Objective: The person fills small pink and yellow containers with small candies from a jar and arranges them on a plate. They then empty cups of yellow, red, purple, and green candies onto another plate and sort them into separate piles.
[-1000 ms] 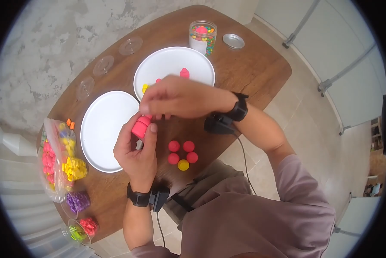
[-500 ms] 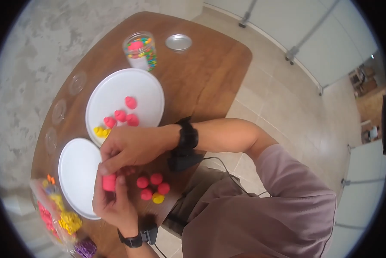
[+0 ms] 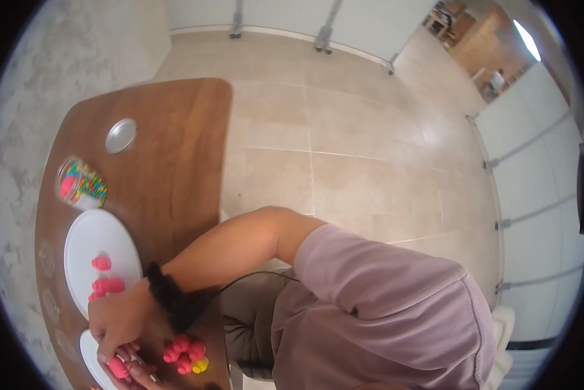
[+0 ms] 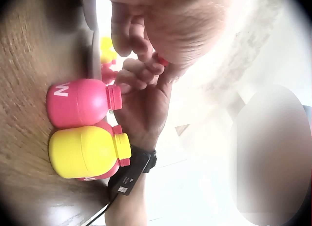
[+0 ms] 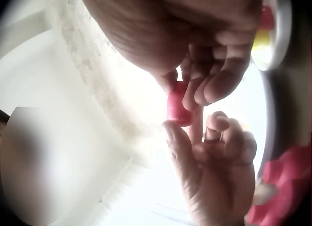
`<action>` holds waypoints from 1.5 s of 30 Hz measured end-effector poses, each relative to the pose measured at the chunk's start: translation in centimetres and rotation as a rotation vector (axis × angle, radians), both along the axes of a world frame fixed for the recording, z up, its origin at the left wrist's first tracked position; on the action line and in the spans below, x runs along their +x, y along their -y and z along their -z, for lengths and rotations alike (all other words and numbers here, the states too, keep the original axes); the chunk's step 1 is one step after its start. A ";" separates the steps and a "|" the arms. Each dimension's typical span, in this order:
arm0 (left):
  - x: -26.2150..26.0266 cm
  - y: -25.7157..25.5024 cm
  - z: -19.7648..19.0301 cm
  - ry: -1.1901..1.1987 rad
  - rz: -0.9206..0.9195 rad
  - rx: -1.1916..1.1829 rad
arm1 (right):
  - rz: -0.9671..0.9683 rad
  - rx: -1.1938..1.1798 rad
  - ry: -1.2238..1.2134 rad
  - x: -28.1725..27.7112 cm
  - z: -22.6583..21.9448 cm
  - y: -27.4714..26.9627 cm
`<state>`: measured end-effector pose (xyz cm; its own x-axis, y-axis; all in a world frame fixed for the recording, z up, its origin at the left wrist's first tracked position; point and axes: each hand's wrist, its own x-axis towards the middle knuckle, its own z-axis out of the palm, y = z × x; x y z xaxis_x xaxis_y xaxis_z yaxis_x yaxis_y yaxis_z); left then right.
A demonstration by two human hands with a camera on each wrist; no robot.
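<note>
We are noting a swing of the head view since half a second ago: both hands are now sitting nearer the frame edge, between seven and eight o'clock, and the lower edge is cutting off part of the left hand [image 3: 142,377]. The small, pink, plastic-looking container [image 5: 179,106] is remaining between the hands. The right hand [image 3: 119,315] is pinching it with thumb and bent fingers; the left hand is pinching its other end, thumb pressing near the rim. Neither hand is standing spread. We are judging that the handling is continuing at the same stage, with the wrist views now showing the grip best. Whether a cap is turning, we cannot tell.

At seven o'clock, rounded pink plastic bottles [image 3: 182,342] and one yellow plastic bottle [image 3: 200,365] are standing grouped beside the hands. At eight, a round white plate [image 3: 90,234] is holding more pink pieces [image 3: 101,262].
</note>
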<state>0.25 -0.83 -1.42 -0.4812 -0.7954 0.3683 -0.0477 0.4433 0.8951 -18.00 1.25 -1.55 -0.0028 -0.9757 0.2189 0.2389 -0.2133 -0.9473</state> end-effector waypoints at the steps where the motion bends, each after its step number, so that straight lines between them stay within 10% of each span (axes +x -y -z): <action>1: 0.4 0.7 0.6 -0.008 0.023 0.004 | 0.004 0.005 0.011 -0.5 -0.4 -0.1; 14: 1.1 1.7 -0.9 -0.021 -0.334 -0.014 | 0.241 -0.026 0.288 -5.8 -0.6 0.8; 22: 9.5 -7.4 -2.7 0.138 0.268 -0.215 | 0.570 0.036 -0.078 -7.7 -3.8 -2.5; 24: 11.5 -9.6 -2.2 0.312 0.538 0.093 | 0.543 -0.007 -0.272 -8.2 -4.6 -3.7; 28: 15.2 -13.2 3.6 0.584 0.512 0.290 | 0.538 0.027 -1.051 -8.8 -4.1 -5.0; 32: 19.1 -14.0 11.5 0.846 -0.017 0.336 | 0.528 -0.008 -1.435 -9.7 -0.7 -4.3; 39: 26.9 -10.6 31.7 0.278 -0.398 1.045 | 0.595 -0.058 -1.485 -8.5 -0.5 -3.7; 43: 29.3 -12.1 32.2 0.265 -0.438 1.044 | 0.639 0.050 -1.212 -6.3 -4.6 -8.8; 45: 29.9 -13.1 32.5 0.258 -0.458 1.050 | 0.345 0.057 -0.900 -4.6 -4.8 -12.9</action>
